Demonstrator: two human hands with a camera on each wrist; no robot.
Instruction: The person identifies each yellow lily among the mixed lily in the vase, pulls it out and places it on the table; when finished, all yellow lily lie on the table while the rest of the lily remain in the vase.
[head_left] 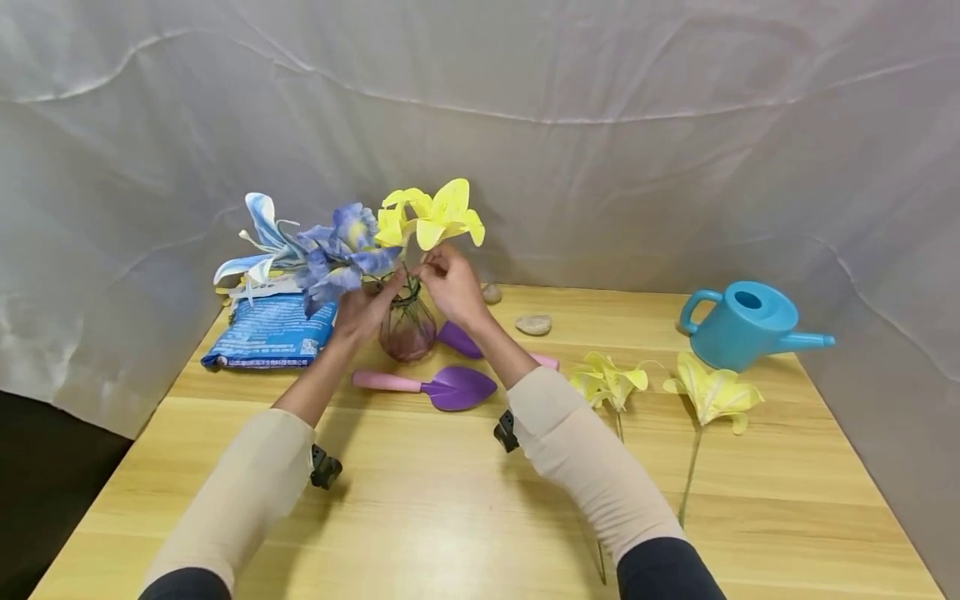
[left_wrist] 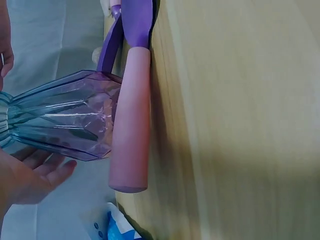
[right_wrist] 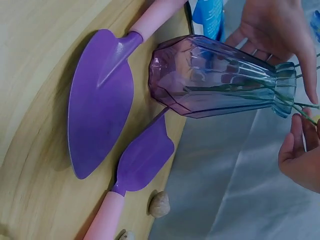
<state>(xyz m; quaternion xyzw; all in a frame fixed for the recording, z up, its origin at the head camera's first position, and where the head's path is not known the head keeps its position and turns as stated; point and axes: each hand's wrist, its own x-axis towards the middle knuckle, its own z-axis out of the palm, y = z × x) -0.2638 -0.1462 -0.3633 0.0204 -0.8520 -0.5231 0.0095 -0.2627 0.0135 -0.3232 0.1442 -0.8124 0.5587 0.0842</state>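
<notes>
R grip (head_left: 455, 287): stem (right_wrist: 304, 114) nr vase (head_left: 407, 335) rim

One left hand (head_left: 363, 310), one right hand (head_left: 455, 285), two wrist cameras (head_left: 325, 467). One worktop (head_left: 405, 517) carries one vase (head_left: 407, 335), two trowels (head_left: 462, 389), two stones (head_left: 533, 325), one watering can (head_left: 742, 329), at least one bag (head_left: 266, 329) and two loose yellow flowers (head_left: 712, 393). Bunched blooms (head_left: 447, 215) above overlap; their count is unclear.
</notes>
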